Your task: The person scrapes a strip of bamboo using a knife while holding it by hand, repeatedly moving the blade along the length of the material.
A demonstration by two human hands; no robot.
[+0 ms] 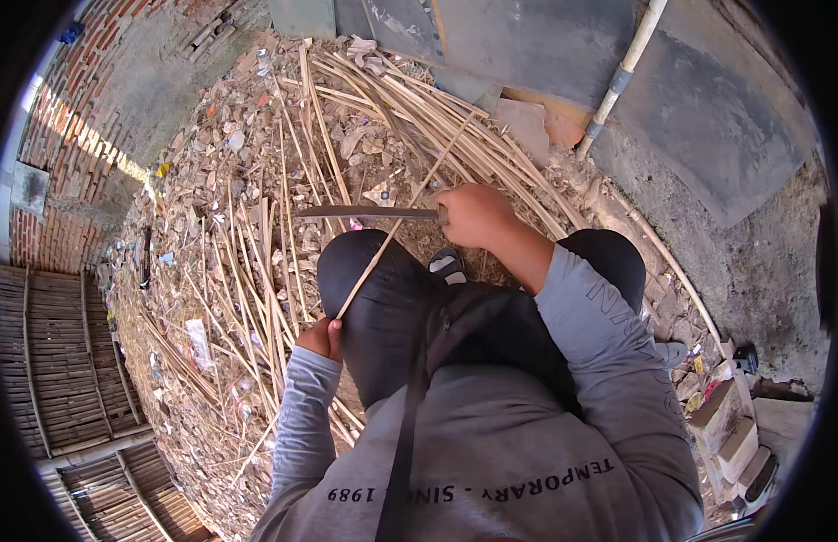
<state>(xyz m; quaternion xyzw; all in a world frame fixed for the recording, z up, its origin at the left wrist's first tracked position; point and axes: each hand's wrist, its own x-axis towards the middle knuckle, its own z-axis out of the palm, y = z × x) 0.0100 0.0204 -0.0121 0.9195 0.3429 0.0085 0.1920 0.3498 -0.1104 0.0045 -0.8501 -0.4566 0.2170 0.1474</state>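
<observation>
Head view shows a thin pale bamboo strip [396, 226] slanting across your knee — its lower end pinched in your left hand [321, 339]. Your right hand [473, 215], fist closed, grips a long dark blade [365, 213] — lying level across the strip.

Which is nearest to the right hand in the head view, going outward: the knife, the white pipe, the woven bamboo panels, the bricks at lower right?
From the right hand:
1. Knife: gripped in it, blade pointing left.
2. White pipe: upper right, leaning on the grey slabs.
3. Bricks: lower right, stacked by the wall.
4. Woven bamboo panels: far left edge.
</observation>
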